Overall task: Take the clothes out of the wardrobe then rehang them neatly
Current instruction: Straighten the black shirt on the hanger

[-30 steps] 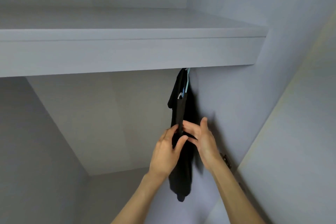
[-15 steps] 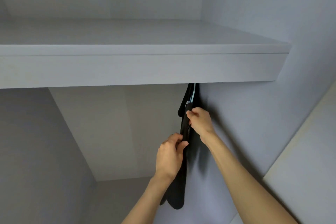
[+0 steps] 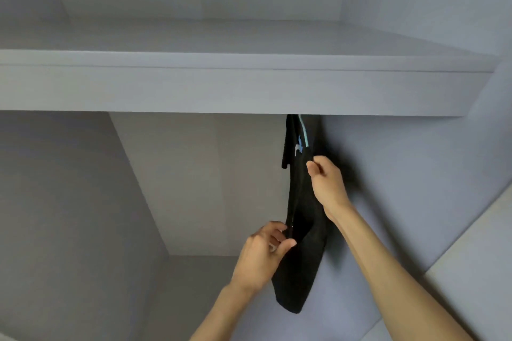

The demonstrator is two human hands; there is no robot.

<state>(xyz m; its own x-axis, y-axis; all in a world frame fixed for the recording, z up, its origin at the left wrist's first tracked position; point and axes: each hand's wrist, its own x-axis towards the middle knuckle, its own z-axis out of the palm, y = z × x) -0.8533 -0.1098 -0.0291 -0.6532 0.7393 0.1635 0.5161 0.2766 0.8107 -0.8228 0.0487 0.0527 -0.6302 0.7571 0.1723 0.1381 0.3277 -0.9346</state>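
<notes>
Black garment (image 3: 302, 202) hangs edge-on from light-blue hanger (image 3: 304, 133), top hidden behind wardrobe shelf (image 3: 221, 86), close against right wall at 3 o'clock of compartment. Cloth long, narrow, limp, folded on itself; lower end rounded, hanging free toward 6 o'clock. Small pale mark near hanger.

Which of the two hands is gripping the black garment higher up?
The right hand, near the blue hanger; the left hand pinches the garment lower down.

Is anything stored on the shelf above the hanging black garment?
No, the shelf top looks bare; the black garment hangs below it.
</notes>
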